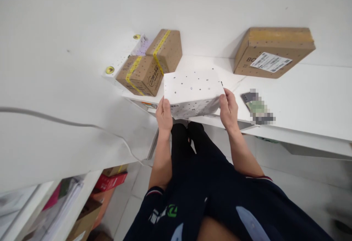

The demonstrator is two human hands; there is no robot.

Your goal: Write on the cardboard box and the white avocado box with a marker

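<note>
One white box (192,87): we hold it between our left hand (164,117) and right hand (229,111), over the front edge of the surface (305,103).
Left hand: clamped on the box's left end.
Right hand: clamped on its right end.
Two small cartons (140,76): near our left hand.
Large carton (271,52): beyond our right hand.

Your white rectangular box (194,85) dotted with dark rings, two brown cardboard cartons (172,48) striped yellow, your navy short-sleeved shirt (220,189)
</note>
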